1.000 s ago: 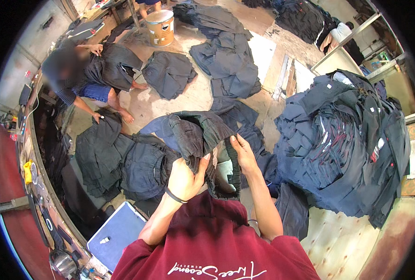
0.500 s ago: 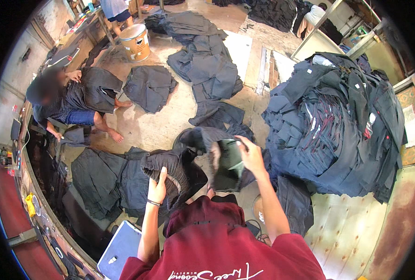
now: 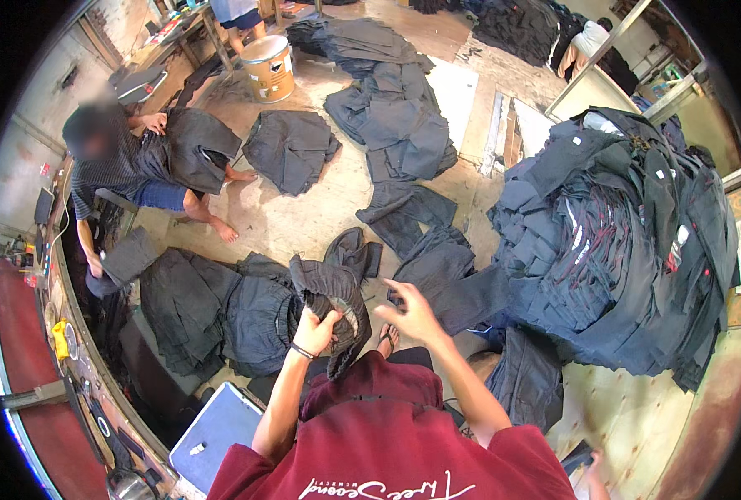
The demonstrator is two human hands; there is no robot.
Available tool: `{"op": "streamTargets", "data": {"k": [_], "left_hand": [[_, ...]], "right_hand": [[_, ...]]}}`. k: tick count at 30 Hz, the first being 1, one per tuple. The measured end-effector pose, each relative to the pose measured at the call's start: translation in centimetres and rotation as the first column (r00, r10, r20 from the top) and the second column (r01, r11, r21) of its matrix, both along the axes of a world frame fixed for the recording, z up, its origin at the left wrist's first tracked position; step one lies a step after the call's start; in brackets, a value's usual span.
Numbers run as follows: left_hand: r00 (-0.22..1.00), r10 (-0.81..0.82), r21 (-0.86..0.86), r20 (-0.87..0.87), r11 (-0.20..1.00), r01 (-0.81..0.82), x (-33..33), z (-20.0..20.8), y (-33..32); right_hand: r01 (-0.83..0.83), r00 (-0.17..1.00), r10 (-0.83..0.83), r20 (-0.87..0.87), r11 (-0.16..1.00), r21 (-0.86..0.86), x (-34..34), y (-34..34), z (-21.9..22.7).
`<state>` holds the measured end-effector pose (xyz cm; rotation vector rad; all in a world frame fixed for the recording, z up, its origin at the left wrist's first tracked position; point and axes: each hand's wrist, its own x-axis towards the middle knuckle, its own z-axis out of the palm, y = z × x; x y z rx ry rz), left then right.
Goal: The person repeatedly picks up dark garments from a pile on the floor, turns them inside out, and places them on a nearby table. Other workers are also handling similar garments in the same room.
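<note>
My left hand (image 3: 315, 332) grips a black garment (image 3: 329, 279) with a gathered elastic waistband, the thumb over its edge. The garment hangs bunched in front of my chest, and its full shape is hidden. To its right, my right hand (image 3: 412, 312) is empty, fingers apart and bent toward the garment without touching it. Just beyond that hand, dark trousers (image 3: 445, 279) lie spread on the floor. Left of my left hand is a stack of black elastic-waist garments (image 3: 258, 321).
A tall heap of dark garments (image 3: 603, 250) stands at the right. A seated person (image 3: 112, 158) at the left handles dark cloth. Farther off are a drum (image 3: 268, 71) and garment piles (image 3: 404, 117). A blue lid-like panel (image 3: 216, 433) lies near my left arm; another person's hand (image 3: 595, 471) shows lower right.
My right hand has let go of the dark cloth it held, which now lies on the floor. The left hand has moved slightly right, still holding the garment. The view has shifted left.
</note>
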<state>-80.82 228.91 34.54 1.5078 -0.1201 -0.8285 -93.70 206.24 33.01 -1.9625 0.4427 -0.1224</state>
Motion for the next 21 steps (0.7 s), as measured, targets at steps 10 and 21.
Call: {"op": "streamTargets", "data": {"k": [10,21], "left_hand": [[0.466,-0.302,0.369,0.832,0.927,-0.058,2.9,6.6,-0.9],[0.630,-0.205,0.179,0.749,0.978,0.105,0.3,14.2,-5.6]], "right_hand": [[0.066,0.993,-0.099,0.066,0.921,0.384,4.3,-3.0,4.7],[0.120,0.932,-0.335,0.139,0.645,0.755,5.1,-4.5,1.4]]}}
